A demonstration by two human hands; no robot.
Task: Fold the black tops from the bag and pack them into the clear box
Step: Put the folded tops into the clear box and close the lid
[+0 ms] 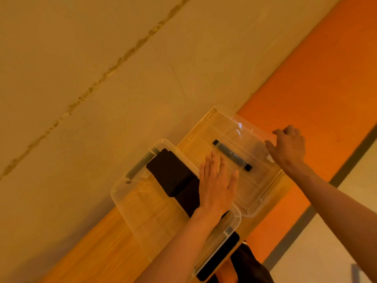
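1. The clear box (pixel 122 198) sits on a wood-grain tabletop (pixel 98 254), with its long axis running from the picture's upper left to its lower right. A grey latch bar shows at each short end.
2. The folded black tops (pixel 172 173) lie inside the box in a matte, soft-edged strip. They run along the same diagonal, against the long wall nearest the lid.
3. The lid (pixel 251 186) is glossy, ribbed transparent plastic with rounded corners. It stands just beside the box and overlaps its rim. Its grey bar handle (pixel 232 155), capped black at both ends, points along the box's long axis.
4. The left hand (pixel 216 182) lies flat with its fingers straight and together, pressing on the lid's near edge above the tops.
5. The right hand (pixel 288 146) grips the lid's far edge, thumb on top and fingers curled over the rim.
6. Dark fabric (pixel 251 266) lies past the box's lower-right end; what it is cannot be told
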